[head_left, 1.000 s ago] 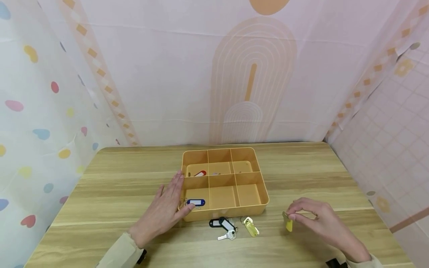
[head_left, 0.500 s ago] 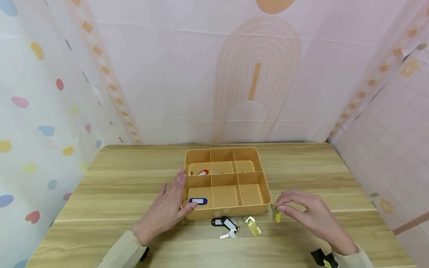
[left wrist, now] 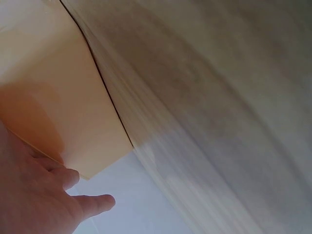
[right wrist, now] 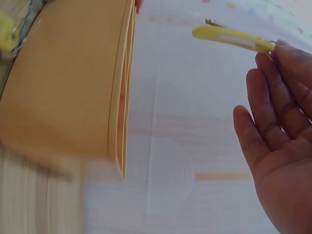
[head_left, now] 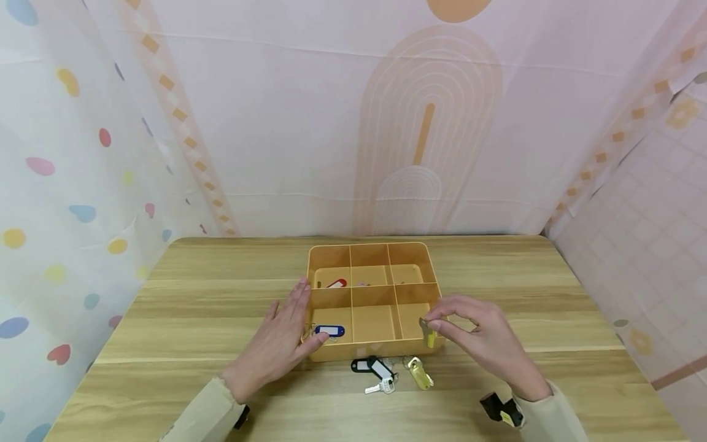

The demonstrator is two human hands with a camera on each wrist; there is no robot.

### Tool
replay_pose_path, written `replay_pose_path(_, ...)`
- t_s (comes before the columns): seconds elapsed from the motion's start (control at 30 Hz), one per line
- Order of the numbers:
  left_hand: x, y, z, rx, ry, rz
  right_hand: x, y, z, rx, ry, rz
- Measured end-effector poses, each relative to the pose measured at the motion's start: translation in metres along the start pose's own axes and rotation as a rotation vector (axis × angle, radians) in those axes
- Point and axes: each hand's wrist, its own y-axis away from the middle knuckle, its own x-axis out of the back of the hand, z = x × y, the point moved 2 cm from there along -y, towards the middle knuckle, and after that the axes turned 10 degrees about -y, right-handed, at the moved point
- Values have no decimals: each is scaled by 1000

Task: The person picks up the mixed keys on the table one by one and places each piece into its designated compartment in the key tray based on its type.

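Fingers (right wrist: 280, 90) of right hand (head_left: 488, 334): pinched at thumb and index tips on yellow tag (right wrist: 229, 38) with greyish key (head_left: 424, 326), remainder slightly spread; tag held aloft at near right corner of orange tray (head_left: 375, 351), overlapping front right compartment and front wall in head view, apart from and above rim in right wrist view. Left hand (head_left: 276, 344): fingers straight, close together, resting against left side of tray; thumb apart, reaching across front left corner. Tray: six compartments, two rows of three; rear left, red tag (head_left: 337, 283), white label; front left, blue tag (head_left: 329, 331), white label, just beside left thumb; rear middle and rear right, small items, mostly hidden by divider. On wooden table (head_left: 221, 294), in front of tray: two black tags (head_left: 381, 369), overlapping, white labels, with silver key (head_left: 381, 386); to their right, second yellow tag (head_left: 421, 376) with ring and key. Both arms: beige sleeves (head_left: 201, 411), black fittings (head_left: 499, 410) at cuffs. Behind: pale patterned curtain (head_left: 309, 123), arch motif at centre
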Motion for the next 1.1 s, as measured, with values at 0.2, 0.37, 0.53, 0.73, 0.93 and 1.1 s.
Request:
replay_pose_path(0.2,-1,-1,1,-10,-7,22,-17,-13,2,-28,-31,23)
replay_pose_path(0.37,-1,-1,2,-8,-8,22,-31,-22,8,-46,-70,31)
replay_pose_path(0.53,-1,-1,2,-5,-7,18,-43,-27,13,-79,-91,40)
replay_pose_path(0.73,-1,-1,2,-4,-7,14,-56,-32,21,-173,-106,33)
replay_pose_path(0.93,-1,-1,2,-2,-7,11,-67,-38,27,-201,-107,21)
replay_pose_path(1.1,-1,-1,2,0,-3,8,-73,-41,30,-191,-80,6)
